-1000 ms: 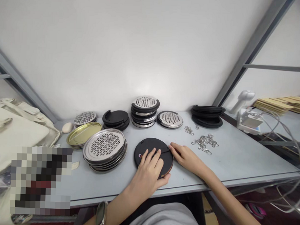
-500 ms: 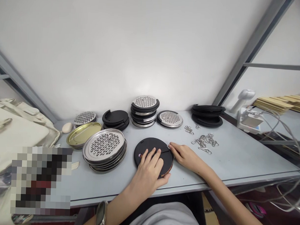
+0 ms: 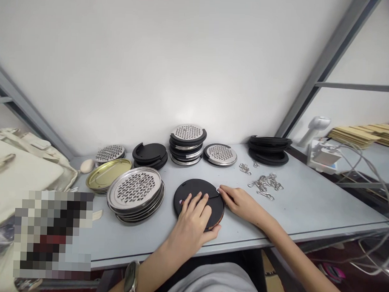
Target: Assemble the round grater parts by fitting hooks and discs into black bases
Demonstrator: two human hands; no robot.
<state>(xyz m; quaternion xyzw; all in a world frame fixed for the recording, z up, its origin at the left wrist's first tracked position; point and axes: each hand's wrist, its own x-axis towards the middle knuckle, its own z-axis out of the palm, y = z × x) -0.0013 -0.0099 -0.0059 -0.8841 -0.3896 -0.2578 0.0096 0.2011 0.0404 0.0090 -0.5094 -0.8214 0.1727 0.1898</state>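
A black round grater holder (image 3: 193, 188) lies flat on the grey table, with a straight groove across it and an orange-brown patch at its near right rim. My left hand (image 3: 195, 216) rests over it, fingers on top and thumb at the near rim, holding it in place. At the holder's right rim, my right hand (image 3: 239, 202) is closed in a pinch on a small metal wire hook (image 3: 217, 190); only the hook's looped end shows. Whether the hook passes through the rim is hidden. Several similar loose wire hooks (image 3: 266, 182) lie to the right.
Metal grater discs (image 3: 137, 188) are stacked at left, beside gold-coloured round lids (image 3: 109, 175). Along the wall stand black holders (image 3: 150, 154), a stack of holders with graters (image 3: 187, 141), a single grater (image 3: 221, 154) and more black holders (image 3: 268, 150). Cables (image 3: 375, 173) hang at right.
Hardly anything differs. The hook's looped end at the rim shows slightly more clearly, with a tiny shift of my right fingertips; my left hand stays on the holder.
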